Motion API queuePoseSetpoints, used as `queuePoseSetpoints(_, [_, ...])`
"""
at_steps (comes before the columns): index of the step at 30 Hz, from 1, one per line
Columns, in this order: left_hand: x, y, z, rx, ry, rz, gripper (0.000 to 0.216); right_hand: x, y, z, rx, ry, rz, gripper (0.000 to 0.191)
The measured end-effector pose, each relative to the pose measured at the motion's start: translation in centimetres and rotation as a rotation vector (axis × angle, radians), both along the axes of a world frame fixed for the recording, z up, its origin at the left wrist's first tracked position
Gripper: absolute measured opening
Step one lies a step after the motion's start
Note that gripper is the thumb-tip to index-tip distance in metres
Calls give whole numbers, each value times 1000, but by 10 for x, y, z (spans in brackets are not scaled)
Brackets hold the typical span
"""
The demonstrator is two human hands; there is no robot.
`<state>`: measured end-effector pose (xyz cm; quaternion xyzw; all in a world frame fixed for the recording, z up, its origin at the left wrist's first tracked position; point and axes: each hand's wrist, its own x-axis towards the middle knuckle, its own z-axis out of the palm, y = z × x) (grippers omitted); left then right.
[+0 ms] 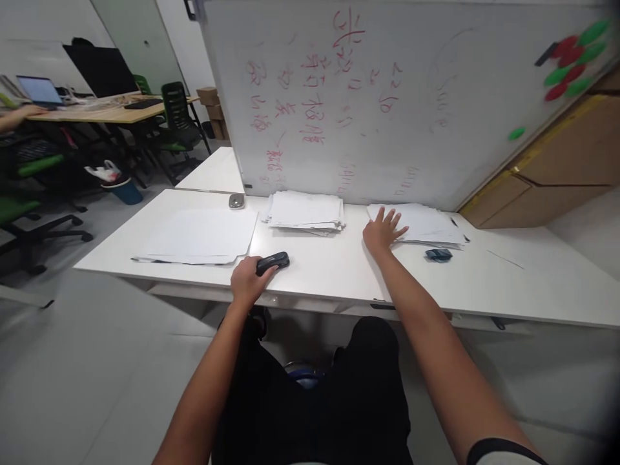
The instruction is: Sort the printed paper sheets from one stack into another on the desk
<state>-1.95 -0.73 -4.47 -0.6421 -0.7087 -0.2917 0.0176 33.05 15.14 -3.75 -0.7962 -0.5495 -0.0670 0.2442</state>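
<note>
Near the desk's front edge, my left hand (pixel 248 281) is closed around the rear part of a black stapler (pixel 278 261), whose front end points right. My right hand (pixel 382 231) lies with spread fingers on the left edge of the right paper stack (pixel 421 223). Between the hands, further back, is a middle stack of paper (pixel 306 210) with uneven edges. A wide, low pile of white sheets (pixel 203 234) lies to the left of the stapler. A small dark crumpled-looking item (pixel 438 255) sits just in front of the right stack.
A whiteboard (pixel 300 90) with red writing stands along the back of the white desk (pixel 339 274). Cardboard boxes (pixel 566 161) stand at the right. A small silvery object (pixel 236 201) rests at the back left. Beyond are a blue bin (pixel 123 189), office chairs and another person's arm (pixel 17 117).
</note>
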Motion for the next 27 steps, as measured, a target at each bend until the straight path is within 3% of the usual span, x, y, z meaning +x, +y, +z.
queuePoseSetpoints(3, [2, 0, 2, -13, 8, 16, 44, 42, -3, -12, -135, 62, 31, 70])
queuePoseSetpoints(6, [2, 0, 3, -16, 10, 27, 44, 60, -5, -22, -149, 130, 70, 60])
queuePoseSetpoints(14, [1, 3, -2, -1, 10, 48, 45, 57, -6, -25, 16, 258, 13, 45])
queuePoseSetpoints(20, [1, 3, -3, 24, 17, 55, 44, 58, -10, -23, 116, 227, 25, 41])
queuePoseSetpoints(27, [1, 2, -3, 33, 33, 48, 44, 55, -14, -23, 86, 138, 62, 36])
